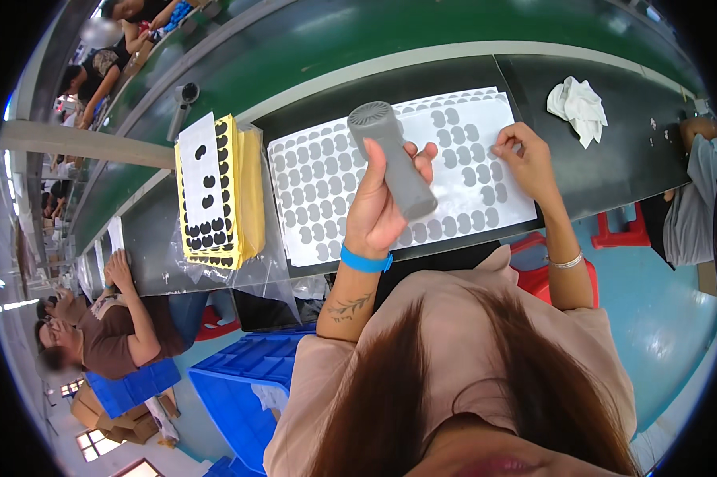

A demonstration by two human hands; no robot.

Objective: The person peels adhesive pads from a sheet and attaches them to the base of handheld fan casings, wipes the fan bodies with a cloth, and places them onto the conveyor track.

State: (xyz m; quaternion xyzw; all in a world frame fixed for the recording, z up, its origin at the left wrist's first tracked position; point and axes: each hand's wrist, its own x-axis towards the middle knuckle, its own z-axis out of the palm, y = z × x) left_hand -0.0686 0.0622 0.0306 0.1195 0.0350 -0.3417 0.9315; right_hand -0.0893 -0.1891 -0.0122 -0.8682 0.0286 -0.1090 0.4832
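Note:
My left hand (380,208) is wrapped round the body of a grey handheld fan (404,176), whose round slotted head (372,117) points away from me. Under it lie white sheets of grey kidney-shaped stickers (314,179), with bare patches where some stickers are gone. Over the right edge of these sheets, my right hand (527,163) has its thumb and forefinger pinched together. Whether a sticker is between those fingertips is too small to tell.
A stack of yellow sheets with black stickers (225,195) in clear plastic stands left. Crumpled white tissue (577,110) lies at right. Another grey fan (182,111) rests near the green conveyor (310,67). A blue crate (243,381) stands below; a co-worker (120,334) sits at left.

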